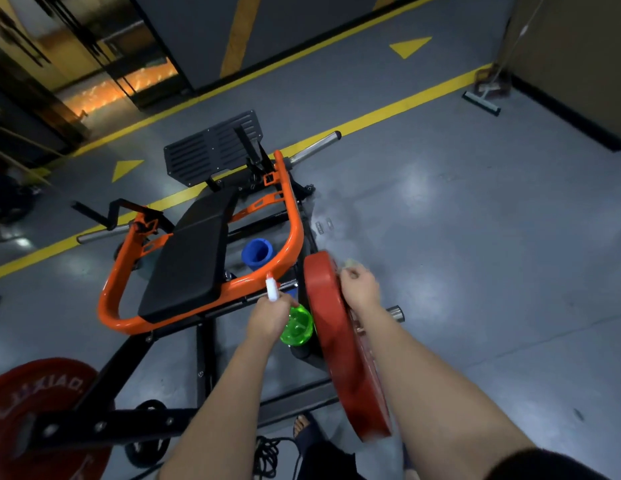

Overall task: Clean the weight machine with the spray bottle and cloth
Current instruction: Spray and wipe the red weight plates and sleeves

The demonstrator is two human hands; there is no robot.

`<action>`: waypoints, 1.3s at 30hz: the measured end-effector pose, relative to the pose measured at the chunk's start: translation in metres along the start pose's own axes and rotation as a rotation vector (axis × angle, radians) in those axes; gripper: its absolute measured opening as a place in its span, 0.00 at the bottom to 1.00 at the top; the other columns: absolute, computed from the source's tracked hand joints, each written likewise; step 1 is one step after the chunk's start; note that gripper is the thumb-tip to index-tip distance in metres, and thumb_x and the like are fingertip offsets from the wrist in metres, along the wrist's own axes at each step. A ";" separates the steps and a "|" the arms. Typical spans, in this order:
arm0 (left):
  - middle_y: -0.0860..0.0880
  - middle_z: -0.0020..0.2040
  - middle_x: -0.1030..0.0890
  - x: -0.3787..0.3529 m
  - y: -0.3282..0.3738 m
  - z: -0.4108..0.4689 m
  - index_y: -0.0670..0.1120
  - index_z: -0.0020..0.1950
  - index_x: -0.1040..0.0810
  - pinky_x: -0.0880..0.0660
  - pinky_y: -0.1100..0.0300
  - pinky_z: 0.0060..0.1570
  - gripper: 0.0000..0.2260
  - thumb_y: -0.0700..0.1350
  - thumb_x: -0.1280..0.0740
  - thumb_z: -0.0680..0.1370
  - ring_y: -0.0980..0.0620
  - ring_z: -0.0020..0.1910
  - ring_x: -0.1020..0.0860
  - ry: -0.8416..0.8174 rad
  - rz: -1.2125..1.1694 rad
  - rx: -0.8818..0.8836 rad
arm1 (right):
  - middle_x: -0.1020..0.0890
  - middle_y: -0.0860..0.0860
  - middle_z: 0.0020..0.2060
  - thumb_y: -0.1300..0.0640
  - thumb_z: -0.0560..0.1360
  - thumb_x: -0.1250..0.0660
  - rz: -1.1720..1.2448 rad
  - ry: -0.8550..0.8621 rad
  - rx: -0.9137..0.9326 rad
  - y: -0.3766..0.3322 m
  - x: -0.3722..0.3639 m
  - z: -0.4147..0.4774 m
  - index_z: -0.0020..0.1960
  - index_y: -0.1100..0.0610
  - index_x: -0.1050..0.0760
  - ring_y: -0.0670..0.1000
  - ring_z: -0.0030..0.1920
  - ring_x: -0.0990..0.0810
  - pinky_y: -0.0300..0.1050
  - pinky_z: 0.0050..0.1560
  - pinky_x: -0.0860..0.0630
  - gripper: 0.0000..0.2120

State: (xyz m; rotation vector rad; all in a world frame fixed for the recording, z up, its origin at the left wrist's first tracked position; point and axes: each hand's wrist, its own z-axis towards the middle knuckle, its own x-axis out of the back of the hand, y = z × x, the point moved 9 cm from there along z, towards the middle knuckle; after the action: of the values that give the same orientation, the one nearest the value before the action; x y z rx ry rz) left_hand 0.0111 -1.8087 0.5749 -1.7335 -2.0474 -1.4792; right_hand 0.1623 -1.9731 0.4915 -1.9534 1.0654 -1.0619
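- My left grip (267, 318) is clenched round the neck of the translucent green plastic spray bottle (297, 325). The bottle's white nozzle points up and away from me, and its body sits just beside the inner face of the big red round weight plate (337, 344).
- My right grip (359, 287) is curled on a small pale cloth (349, 263) at the far upper rim of that red plate. The cloth is blurred and only a bit of it shows past my fingers.
- The red plate stands on edge on the near right side of the orange and black steel weight machine (291, 220). A chrome bar end (395, 313) sticks out on the plate's outer side, just past my right wrist.
- The black padded seat (191, 268) lies to the left of the plate, inside the orange tube loop.
- A blue cylindrical roller (257, 254) sits between the seat and the plate, further from me than the bottle.
- The black slatted metal footplate (212, 147) stands well beyond the plate, at the machine's far end.
- A second red round weight plate (35, 393) shows far to the left of the first, close to me.
- A floor squeegee (480, 102) leans at the wall, well apart from the plate, far off to its right.
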 end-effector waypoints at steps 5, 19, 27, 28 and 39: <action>0.46 0.39 0.22 -0.007 0.004 -0.005 0.51 0.37 0.16 0.30 0.52 0.42 0.09 0.47 0.34 0.74 0.44 0.40 0.25 0.009 0.016 -0.017 | 0.15 0.57 0.43 0.49 0.78 0.37 0.219 -0.069 -0.301 0.171 0.002 -0.062 0.43 0.57 0.20 0.60 0.48 0.17 0.59 0.56 0.20 0.13; 0.48 0.36 0.25 -0.011 0.007 -0.003 0.49 0.40 0.18 0.34 0.53 0.40 0.07 0.48 0.33 0.75 0.46 0.36 0.28 0.018 0.041 -0.022 | 0.16 0.57 0.49 0.54 0.79 0.35 0.232 -0.008 -0.082 0.098 0.009 -0.064 0.51 0.51 0.21 0.60 0.53 0.18 0.51 0.53 0.24 0.05; 0.50 0.32 0.26 -0.013 0.015 0.002 0.49 0.40 0.18 0.34 0.54 0.38 0.07 0.48 0.34 0.74 0.46 0.33 0.28 -0.002 0.083 -0.034 | 0.20 0.50 0.34 0.44 0.71 0.36 0.278 0.017 -0.146 0.060 0.019 -0.069 0.40 0.53 0.22 0.54 0.35 0.22 0.49 0.41 0.26 0.12; 0.50 0.32 0.25 -0.014 0.018 0.004 0.49 0.40 0.18 0.33 0.54 0.39 0.07 0.49 0.34 0.73 0.46 0.33 0.27 -0.007 0.099 -0.037 | 0.20 0.50 0.39 0.48 0.73 0.33 0.303 0.061 -0.036 0.042 0.021 -0.072 0.41 0.50 0.22 0.54 0.40 0.22 0.48 0.46 0.26 0.07; 0.49 0.32 0.24 -0.008 0.017 0.027 0.45 0.44 0.16 0.31 0.50 0.41 0.18 0.56 0.33 0.63 0.44 0.35 0.26 -0.039 0.049 -0.027 | 0.28 0.54 0.57 0.41 0.79 0.35 -0.339 0.371 0.397 0.005 0.005 -0.100 0.66 0.53 0.27 0.59 0.53 0.22 0.54 0.49 0.20 0.22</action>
State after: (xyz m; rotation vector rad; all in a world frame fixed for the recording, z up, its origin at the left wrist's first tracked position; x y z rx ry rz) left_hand 0.0410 -1.7978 0.5663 -1.8228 -1.9970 -1.4781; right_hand 0.0742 -1.9968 0.5341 -1.6799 0.6401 -1.7273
